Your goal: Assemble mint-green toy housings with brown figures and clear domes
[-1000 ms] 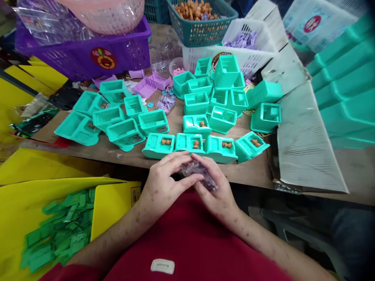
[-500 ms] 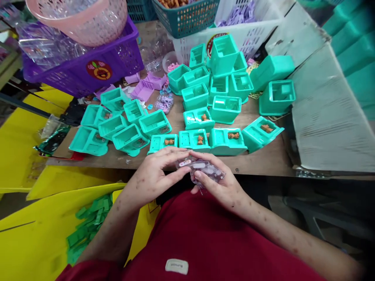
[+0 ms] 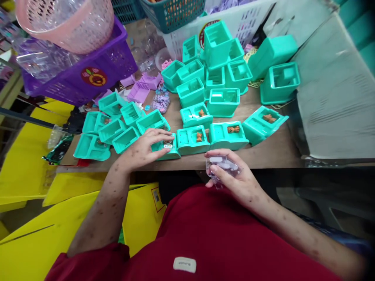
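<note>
Right now my left hand is stretched out over the near edge of the wooden table, its fingertips pressing a small pale piece into the nearest teal tray, the leftmost of a front row. My right hand is curled around a clear plastic packet of small lilac and white pieces, thumb laid across the top, holding it just off the table edge above my red shirt. Beside the tray I'm touching stand two more teal trays, each with a tiny brown figure seated inside, and a fourth lies tilted further right. Behind them more teal trays sit crowded together, some stacked. Lilac parts lie scattered near the middle. At the far left stands a purple basket with a pink basket resting in it; a white basket stands at the back. Yellow cardboard lies below the table on my left.
</note>
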Available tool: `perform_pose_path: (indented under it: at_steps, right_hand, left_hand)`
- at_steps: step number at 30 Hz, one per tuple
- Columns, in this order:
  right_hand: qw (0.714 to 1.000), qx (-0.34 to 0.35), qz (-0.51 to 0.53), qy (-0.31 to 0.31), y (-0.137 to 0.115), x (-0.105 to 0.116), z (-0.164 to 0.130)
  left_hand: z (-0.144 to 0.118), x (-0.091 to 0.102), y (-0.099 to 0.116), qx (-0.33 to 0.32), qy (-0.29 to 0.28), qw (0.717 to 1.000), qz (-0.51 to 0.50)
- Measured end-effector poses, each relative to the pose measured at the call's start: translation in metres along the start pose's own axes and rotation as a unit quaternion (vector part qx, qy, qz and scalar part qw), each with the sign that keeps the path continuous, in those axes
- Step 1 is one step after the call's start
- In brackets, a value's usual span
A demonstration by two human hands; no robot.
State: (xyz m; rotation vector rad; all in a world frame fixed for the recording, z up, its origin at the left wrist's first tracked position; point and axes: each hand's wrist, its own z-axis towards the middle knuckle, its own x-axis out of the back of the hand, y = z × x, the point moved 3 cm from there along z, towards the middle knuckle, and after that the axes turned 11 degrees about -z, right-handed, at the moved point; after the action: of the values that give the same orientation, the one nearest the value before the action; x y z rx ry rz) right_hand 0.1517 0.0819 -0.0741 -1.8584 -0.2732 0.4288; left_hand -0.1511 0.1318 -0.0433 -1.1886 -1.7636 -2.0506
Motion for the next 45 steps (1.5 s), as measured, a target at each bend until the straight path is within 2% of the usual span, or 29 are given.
perform_pose_path:
  at_steps: [6, 13, 17, 23, 29, 36, 39, 42, 45]
  right_hand:
    - [1.000, -0.003, 0.003, -0.001, 0.005, 0.003, 0.001]
    - [1.000, -0.003, 0.007, 0.007, 0.004, 0.005, 0.001]
    - [1.000, -0.004, 0.011, 0.008, 0.005, 0.006, 0.001]
    - [1.000, -0.010, 0.013, 0.000, 0.005, 0.004, 0.003]
    - [1.000, -0.010, 0.017, -0.002, 0.002, 0.002, 0.003]
    - [0.999, -0.001, 0.039, -0.019, 0.004, -0.008, 0.001]
    - [0.999, 0.006, 0.047, -0.017, 0.002, -0.008, -0.002]
    - [0.999, 0.009, 0.048, -0.016, 0.001, -0.006, -0.005]
    - [0.999, 0.007, 0.046, -0.019, 0.006, -0.004, -0.008]
  left_hand:
    - [-0.003, 0.001, -0.001, 0.006, 0.014, 1.000, 0.023]
    - [0.001, 0.003, 0.002, -0.006, -0.001, 0.999, 0.046]
    - [0.006, 0.003, 0.000, 0.016, -0.004, 0.999, 0.028]
    - [0.014, 0.006, 0.003, 0.044, -0.036, 0.998, 0.012]
    - [0.012, 0.004, 0.006, 0.058, -0.035, 0.993, 0.098]
    - [0.025, 0.004, 0.011, 0.065, -0.106, 0.975, 0.183]
    - [0.024, 0.006, 0.015, 0.057, -0.100, 0.974, 0.197]
    - [0.018, 0.007, 0.020, 0.056, -0.093, 0.981, 0.164]
    - [0.015, 0.006, 0.017, 0.097, -0.071, 0.983, 0.142]
